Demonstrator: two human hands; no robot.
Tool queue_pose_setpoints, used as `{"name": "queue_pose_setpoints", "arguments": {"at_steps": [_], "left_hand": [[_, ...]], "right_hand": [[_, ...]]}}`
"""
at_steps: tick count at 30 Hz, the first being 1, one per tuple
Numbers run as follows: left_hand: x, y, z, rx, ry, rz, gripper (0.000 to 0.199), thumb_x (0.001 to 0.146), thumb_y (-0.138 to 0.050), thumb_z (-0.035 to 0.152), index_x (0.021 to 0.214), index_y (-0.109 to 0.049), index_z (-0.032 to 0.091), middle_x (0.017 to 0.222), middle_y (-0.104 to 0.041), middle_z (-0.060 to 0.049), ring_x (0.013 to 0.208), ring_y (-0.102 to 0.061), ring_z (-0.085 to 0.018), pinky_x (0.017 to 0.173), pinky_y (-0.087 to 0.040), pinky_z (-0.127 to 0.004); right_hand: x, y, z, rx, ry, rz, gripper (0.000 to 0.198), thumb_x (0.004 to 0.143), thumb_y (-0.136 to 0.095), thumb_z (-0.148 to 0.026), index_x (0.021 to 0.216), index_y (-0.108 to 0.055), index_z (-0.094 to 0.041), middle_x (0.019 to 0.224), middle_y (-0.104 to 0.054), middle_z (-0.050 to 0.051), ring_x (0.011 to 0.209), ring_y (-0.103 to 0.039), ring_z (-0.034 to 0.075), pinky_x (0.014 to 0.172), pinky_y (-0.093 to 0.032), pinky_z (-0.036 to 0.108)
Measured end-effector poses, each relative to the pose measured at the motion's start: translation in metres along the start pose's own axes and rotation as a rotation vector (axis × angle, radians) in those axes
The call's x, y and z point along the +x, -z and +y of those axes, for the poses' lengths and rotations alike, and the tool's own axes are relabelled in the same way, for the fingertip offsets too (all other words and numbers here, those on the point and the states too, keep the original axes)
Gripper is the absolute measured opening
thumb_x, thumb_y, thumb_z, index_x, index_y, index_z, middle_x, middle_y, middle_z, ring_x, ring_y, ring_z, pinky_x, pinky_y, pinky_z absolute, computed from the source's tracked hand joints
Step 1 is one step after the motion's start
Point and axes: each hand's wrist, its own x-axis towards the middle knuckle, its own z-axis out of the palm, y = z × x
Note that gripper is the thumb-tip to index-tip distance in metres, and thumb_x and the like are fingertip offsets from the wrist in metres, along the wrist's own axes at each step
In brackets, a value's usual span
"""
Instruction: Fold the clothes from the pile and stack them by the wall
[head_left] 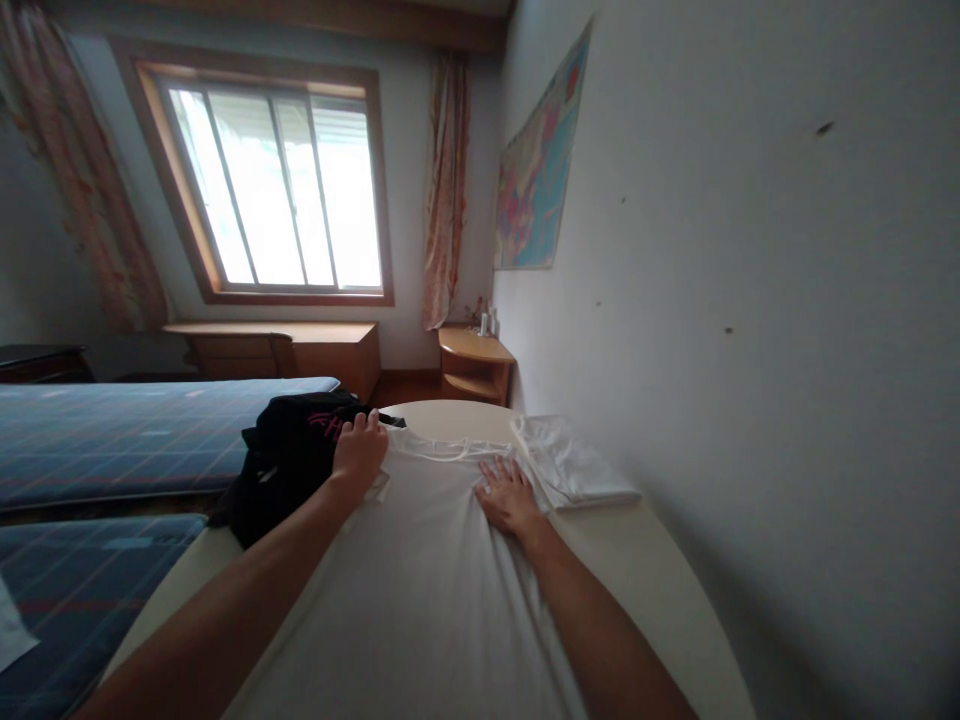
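A white shirt (431, 570) lies stretched out on a round pale table (637, 590), its gathered neckline at the far end. My left hand (360, 448) is at the shirt's far left corner, beside a black garment (289, 440) with pink lettering. Its fingers are bent and closed on the edge of the white cloth; the fingertips' underside is hidden. Flat on the shirt's right side, just below the neckline, rests my right hand (508, 497) with fingers spread. A folded white garment (574, 465) sits right of that hand.
Two plaid mattresses (150, 440) stand left of the table. A wall (750, 400) with a map (540, 165) runs along the right. Farther off are a wooden desk (337, 345) under the window and a corner shelf (476, 347).
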Motion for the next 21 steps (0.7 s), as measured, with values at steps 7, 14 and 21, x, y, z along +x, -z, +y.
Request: {"name": "queue_pose_setpoints", "arguments": {"at_steps": [7,14,21], "left_hand": [[-0.034,-0.017,0.082,-0.249,-0.076,-0.165,0.052,0.093,-0.043,0.018,0.144,-0.047,0.013,0.158,-0.034,-0.015,0.141,-0.035,-0.032,0.110,-0.034,-0.045],[-0.068,-0.055,0.105,-0.478,0.017,-0.210,0.058,0.095,-0.042,0.044,0.146,-0.044,0.017,0.156,-0.036,-0.015,0.144,-0.029,-0.037,0.115,-0.023,-0.054],[-0.059,-0.065,0.095,-0.540,0.008,-0.164,0.054,0.094,-0.046,0.040,0.143,-0.048,0.019,0.156,-0.037,-0.012,0.145,-0.026,-0.034,0.118,-0.020,-0.051]], "right_hand": [[0.018,0.007,-0.001,-0.012,0.027,-0.002,0.067,0.093,-0.035,-0.055,0.153,-0.034,-0.025,0.164,-0.018,0.005,0.149,-0.011,0.036,0.116,-0.012,0.049],[0.034,0.015,-0.011,0.000,0.019,0.053,0.066,0.094,-0.028,-0.056,0.152,-0.034,-0.023,0.159,-0.032,0.010,0.146,-0.019,0.035,0.114,-0.014,0.056],[0.067,-0.004,-0.012,0.008,-0.040,-0.010,0.072,0.095,-0.019,-0.066,0.157,-0.020,-0.030,0.166,-0.008,0.004,0.150,0.003,0.034,0.115,0.004,0.060]]}}
